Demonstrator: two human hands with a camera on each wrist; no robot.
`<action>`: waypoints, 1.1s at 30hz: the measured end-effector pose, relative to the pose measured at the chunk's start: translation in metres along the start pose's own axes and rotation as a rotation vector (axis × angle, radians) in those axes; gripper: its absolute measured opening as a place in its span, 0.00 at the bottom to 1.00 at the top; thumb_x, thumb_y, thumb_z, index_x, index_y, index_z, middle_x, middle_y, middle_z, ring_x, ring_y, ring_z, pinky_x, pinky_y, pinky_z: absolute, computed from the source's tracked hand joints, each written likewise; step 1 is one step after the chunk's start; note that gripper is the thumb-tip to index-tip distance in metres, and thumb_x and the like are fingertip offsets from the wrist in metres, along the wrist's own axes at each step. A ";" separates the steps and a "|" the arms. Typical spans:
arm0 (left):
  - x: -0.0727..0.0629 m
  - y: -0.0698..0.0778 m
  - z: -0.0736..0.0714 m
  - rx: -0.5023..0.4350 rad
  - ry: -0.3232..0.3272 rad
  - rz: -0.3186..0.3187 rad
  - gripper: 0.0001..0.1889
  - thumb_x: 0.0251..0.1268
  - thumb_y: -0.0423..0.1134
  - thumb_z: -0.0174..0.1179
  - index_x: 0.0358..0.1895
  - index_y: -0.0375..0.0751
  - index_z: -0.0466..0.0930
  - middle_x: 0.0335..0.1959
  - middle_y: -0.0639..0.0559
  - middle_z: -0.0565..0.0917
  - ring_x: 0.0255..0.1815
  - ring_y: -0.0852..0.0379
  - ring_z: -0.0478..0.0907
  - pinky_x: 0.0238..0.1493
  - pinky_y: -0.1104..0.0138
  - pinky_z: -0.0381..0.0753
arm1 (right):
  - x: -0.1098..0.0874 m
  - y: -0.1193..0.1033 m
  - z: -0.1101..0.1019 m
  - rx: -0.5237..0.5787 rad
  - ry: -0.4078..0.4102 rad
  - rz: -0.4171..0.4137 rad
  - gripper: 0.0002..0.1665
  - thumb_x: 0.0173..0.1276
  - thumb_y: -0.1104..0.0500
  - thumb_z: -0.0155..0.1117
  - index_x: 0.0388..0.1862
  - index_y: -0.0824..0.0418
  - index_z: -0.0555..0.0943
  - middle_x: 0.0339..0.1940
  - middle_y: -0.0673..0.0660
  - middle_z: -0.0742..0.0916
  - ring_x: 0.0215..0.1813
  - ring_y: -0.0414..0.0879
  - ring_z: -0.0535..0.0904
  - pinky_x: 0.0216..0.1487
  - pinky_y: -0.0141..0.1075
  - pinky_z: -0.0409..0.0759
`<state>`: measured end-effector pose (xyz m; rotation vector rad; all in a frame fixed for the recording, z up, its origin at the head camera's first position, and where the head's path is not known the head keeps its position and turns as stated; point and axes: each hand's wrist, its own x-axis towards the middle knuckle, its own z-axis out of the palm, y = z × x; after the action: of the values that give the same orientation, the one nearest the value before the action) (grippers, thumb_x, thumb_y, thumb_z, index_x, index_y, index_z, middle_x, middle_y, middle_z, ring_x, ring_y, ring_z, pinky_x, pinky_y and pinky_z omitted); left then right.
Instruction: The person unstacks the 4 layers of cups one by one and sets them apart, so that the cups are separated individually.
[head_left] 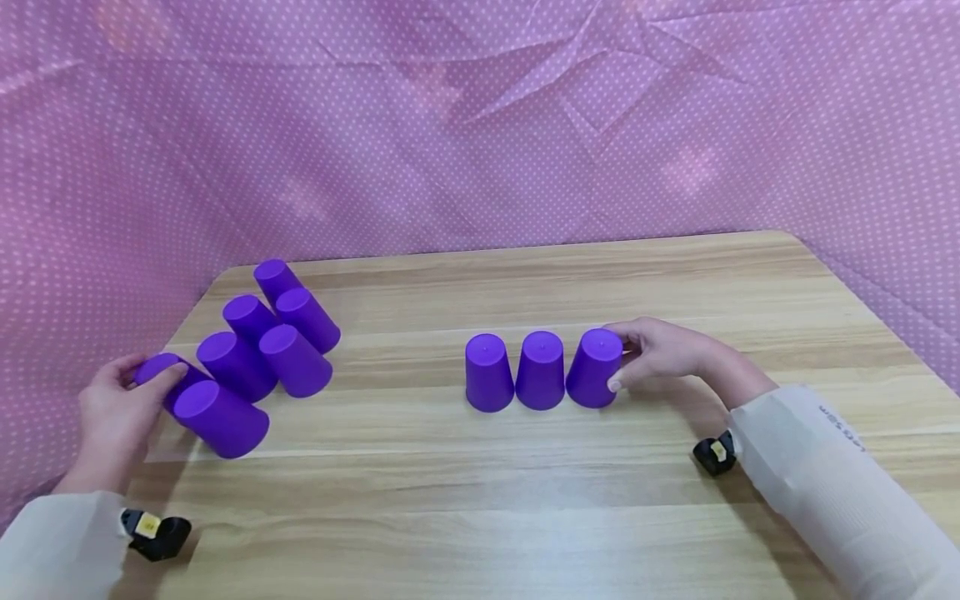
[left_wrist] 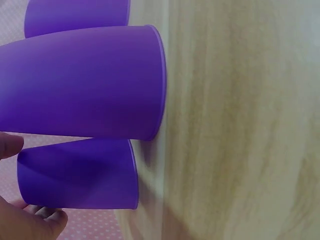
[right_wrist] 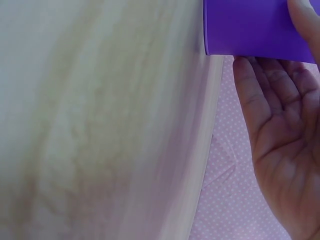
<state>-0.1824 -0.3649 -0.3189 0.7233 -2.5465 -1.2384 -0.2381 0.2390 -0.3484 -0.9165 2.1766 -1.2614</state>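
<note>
Nearest you, by the worktop's (head_left: 480,517) left edge, one purple cup (head_left: 225,422) stands rim down. Just beside it, your left hand (head_left: 112,408) grips the leftmost cup (head_left: 158,364), thumb and fingers partly closed about its sides. Your right hand (head_left: 663,350) likewise holds the right end cup (head_left: 595,368) of a row of three (head_left: 540,371), roughly midway between left and right edges. Five further cups (head_left: 296,362) extend toward the far-left corner. Judged by appearance, cups are light, fairly stiff, smooth and easily knocked; take opposite sides, below the closed top, squeezing gently.
</note>
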 end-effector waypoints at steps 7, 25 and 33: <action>-0.002 0.004 -0.001 -0.145 0.065 -0.032 0.37 0.59 0.46 0.62 0.69 0.40 0.56 0.53 0.64 0.72 0.48 0.75 0.69 0.40 0.91 0.69 | 0.000 -0.001 0.000 0.002 -0.007 0.003 0.33 0.55 0.63 0.69 0.57 0.75 0.69 0.47 0.66 0.83 0.49 0.41 0.81 0.53 0.33 0.78; -0.015 0.053 -0.006 -0.662 0.294 0.074 0.16 0.54 0.24 0.59 0.40 0.50 0.75 0.38 0.60 0.75 0.40 0.68 0.71 0.39 0.88 0.72 | 0.000 -0.001 -0.001 0.018 -0.010 0.016 0.33 0.55 0.64 0.69 0.58 0.74 0.69 0.47 0.66 0.83 0.49 0.42 0.81 0.54 0.33 0.78; -0.027 0.068 0.009 -0.574 0.331 0.272 0.16 0.54 0.24 0.57 0.43 0.48 0.78 0.37 0.61 0.78 0.40 0.67 0.73 0.43 0.83 0.72 | 0.000 -0.002 -0.001 0.023 -0.007 0.026 0.34 0.55 0.64 0.69 0.58 0.74 0.68 0.48 0.66 0.83 0.49 0.43 0.81 0.53 0.33 0.78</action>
<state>-0.1853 -0.3088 -0.2709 0.3923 -1.8181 -1.4979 -0.2382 0.2391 -0.3463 -0.8791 2.1574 -1.2661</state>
